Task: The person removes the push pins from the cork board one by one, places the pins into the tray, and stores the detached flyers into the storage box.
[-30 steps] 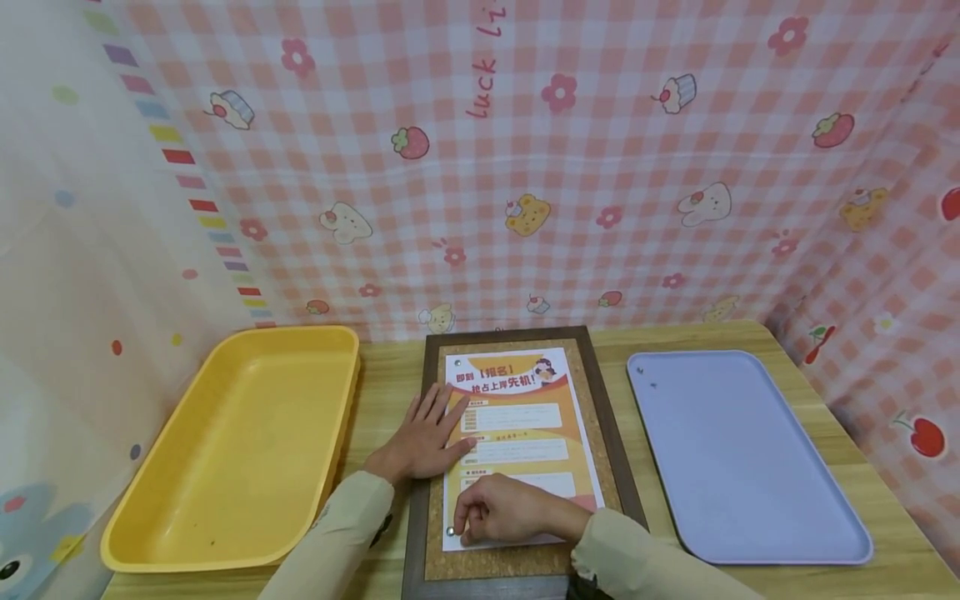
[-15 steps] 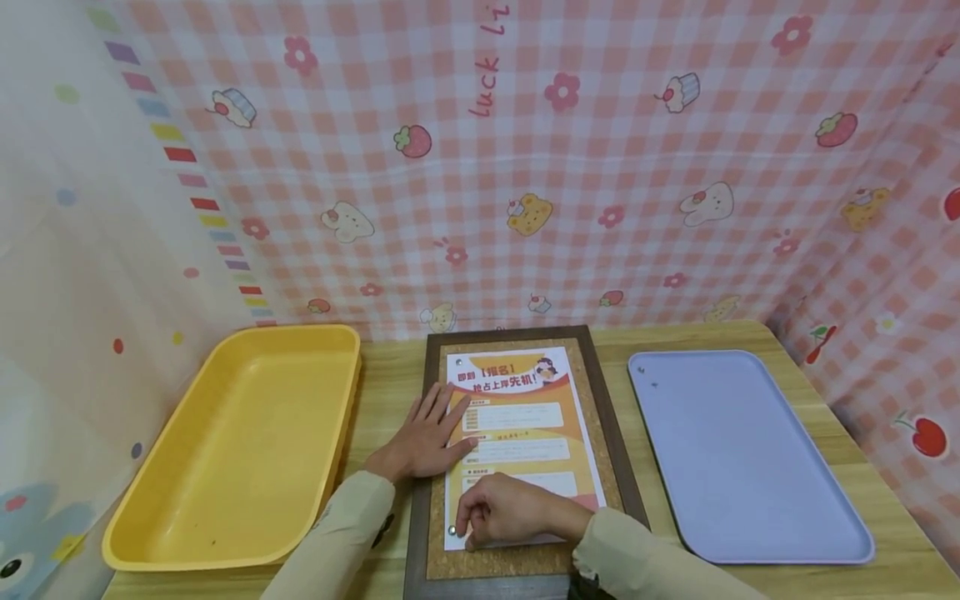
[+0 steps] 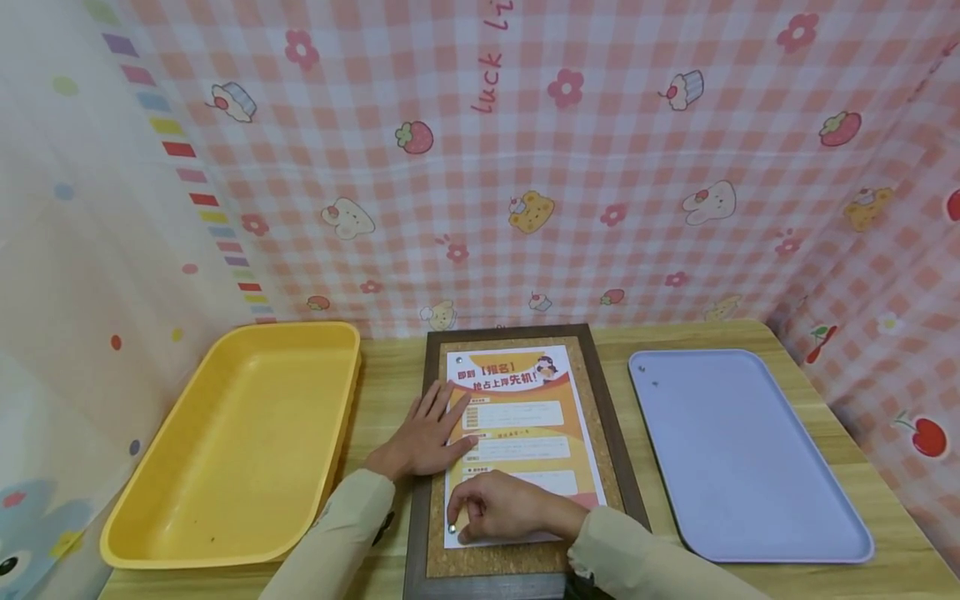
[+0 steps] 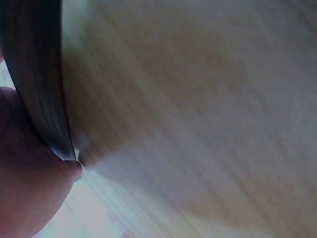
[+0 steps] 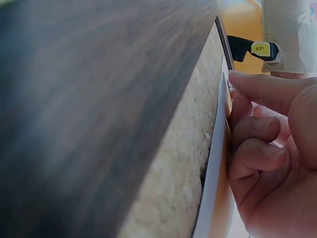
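A printed orange-and-white poster [image 3: 517, 450] lies on a cork board [image 3: 480, 562] with a dark wooden frame [image 3: 615, 433]. My left hand [image 3: 423, 437] rests flat across the frame's left side and the poster, fingers spread. At the poster's lower left corner, my right hand [image 3: 498, 506] has its fingers curled, with index finger and thumb at a silver thumbtack [image 3: 452, 528]. Another thumbtack [image 3: 459, 361] sits in the upper left corner. The right wrist view has the thumb [image 5: 262, 89] near the poster's edge [image 5: 214, 163]; the thumbtack is hidden there.
To the left stands a yellow tray [image 3: 247, 442] with tiny dark specks. A lilac tray [image 3: 750, 458] lies to the right, with two small thumbtack-like pieces [image 3: 655, 384] near its upper left corner. A checked cloth [image 3: 465, 167] hangs behind the wooden table [image 3: 390, 367].
My right index finger has shifted left onto the lower left thumbtack, which stood just beside the fingers before. My left hand has stayed in place.
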Demonstrator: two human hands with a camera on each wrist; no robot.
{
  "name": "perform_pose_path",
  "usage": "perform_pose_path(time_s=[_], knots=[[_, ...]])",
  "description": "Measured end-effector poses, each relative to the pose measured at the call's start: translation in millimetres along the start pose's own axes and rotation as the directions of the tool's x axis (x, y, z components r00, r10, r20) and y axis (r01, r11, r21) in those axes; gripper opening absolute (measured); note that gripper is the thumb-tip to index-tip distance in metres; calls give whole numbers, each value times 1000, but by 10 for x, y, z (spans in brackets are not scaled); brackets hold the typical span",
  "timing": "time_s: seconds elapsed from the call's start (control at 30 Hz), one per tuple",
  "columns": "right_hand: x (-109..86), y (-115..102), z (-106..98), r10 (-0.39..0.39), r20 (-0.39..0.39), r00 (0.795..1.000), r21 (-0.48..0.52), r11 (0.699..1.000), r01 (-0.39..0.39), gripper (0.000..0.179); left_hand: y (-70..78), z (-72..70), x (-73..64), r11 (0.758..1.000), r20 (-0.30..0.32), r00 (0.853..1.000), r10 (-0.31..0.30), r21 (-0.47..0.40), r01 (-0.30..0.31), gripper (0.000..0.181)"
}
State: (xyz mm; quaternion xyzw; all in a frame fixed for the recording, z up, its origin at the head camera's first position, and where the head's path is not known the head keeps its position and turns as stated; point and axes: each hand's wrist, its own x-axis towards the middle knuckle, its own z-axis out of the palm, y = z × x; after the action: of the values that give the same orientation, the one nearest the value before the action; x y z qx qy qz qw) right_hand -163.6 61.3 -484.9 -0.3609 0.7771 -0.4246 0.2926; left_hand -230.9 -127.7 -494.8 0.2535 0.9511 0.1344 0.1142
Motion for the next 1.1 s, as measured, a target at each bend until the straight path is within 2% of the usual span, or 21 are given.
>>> perform_pose_path(time_s=[0.33,0.63,0.93,1.1], knots=[[104,-74,44,77,-50,996,-87,993,-81,10,13,-16,-9,1000,-8,1000,16,-19,-16,70],[148,-125,65,137,-67,988,-67,988,-142,15,-1,-8,5,999,1,1000,10,-31,-10,70],[166,-118,61,128,-63,990,-126,983,-135,19,-2,-8,-2,999,2,1000,7,-47,-7,71],[167,-123,49,137,-44,990,-95,985,-141,20,-3,-4,-15,999,3,1000,7,-46,-7,71]])
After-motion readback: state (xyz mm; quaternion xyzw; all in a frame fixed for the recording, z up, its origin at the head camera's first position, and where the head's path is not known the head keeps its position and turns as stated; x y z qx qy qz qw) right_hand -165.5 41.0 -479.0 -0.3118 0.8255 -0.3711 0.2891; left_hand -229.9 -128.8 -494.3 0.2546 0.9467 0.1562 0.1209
